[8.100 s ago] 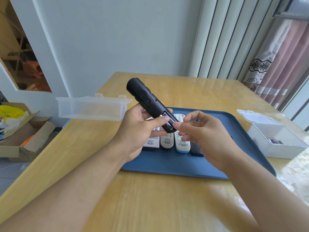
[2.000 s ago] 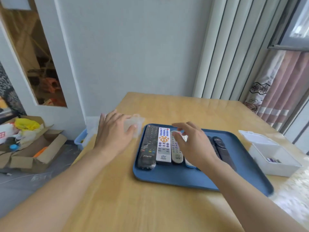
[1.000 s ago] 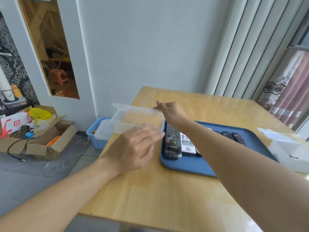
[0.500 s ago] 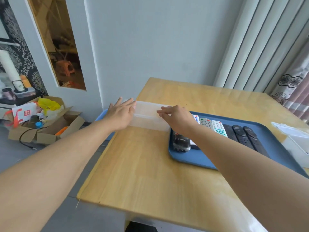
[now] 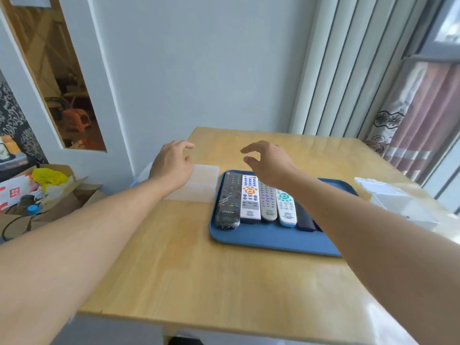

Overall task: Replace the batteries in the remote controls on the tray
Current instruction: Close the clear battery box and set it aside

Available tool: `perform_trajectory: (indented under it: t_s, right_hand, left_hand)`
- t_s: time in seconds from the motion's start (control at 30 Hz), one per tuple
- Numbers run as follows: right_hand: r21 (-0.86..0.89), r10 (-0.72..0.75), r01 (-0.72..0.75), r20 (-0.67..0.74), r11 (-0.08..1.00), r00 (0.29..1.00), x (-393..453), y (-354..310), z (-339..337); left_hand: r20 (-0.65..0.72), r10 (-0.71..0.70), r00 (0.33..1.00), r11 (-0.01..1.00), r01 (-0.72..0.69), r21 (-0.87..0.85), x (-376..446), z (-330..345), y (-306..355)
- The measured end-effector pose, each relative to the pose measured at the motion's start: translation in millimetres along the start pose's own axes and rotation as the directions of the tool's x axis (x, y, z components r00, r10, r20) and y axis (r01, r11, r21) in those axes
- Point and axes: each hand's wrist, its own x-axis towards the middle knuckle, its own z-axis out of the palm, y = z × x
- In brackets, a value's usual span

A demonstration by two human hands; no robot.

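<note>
At the centre of the frame, on the wooden worktop, I see a blue tray carrying the remote controls side by side, buttons up: a black remote at the tray's left edge, then a white remote with an orange pad, a grey remote, a white remote with a teal pad, and a dark remote mostly hidden by my right forearm. My left hand hangs above a clear plastic box just left of the tray, fingers loosely spread and holding nothing (whether the palm touches the lid, I cannot tell). My right hand hovers over the tray's far end, fingers loosely curved, thumb apart, nothing in its grasp. At the right edge of the frame a second clear box stands open on the worktop, well apart from the tray. At lower left, on the floor, sits a cardboard box with a yellow bag in it.
</note>
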Motion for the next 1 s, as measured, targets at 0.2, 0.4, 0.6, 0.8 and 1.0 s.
perform_trajectory:
  t_s: [0.2,0.4,0.6,0.8,1.0]
  right_hand:
    - [-0.197,0.266,-0.306,-0.204,0.932,0.942,-41,130,-104]
    - [0.009,0.637,-0.651,-0.214,0.759,0.741,-111,247,-163]
    - [0.540,0.777,-0.675,0.061,0.503,0.626,-144,285,-147]
    - [0.531,0.698,-0.631,0.100,0.565,0.709,-139,304,-137]
    - [0.655,0.626,-0.496,0.046,0.570,0.779,-136,308,-138]
  left_hand:
    - [0.091,0.040,0.995,0.949,-0.009,-0.314,-8,62,112]
    - [0.472,0.087,0.877,0.833,0.196,-0.518,-48,130,244]
    - [0.689,0.143,0.711,0.881,0.226,-0.417,-78,186,303]
    - [0.754,0.202,0.625,0.878,0.225,-0.422,-77,220,317]
    - [0.743,0.195,0.641,0.872,0.234,-0.431,-75,225,320]
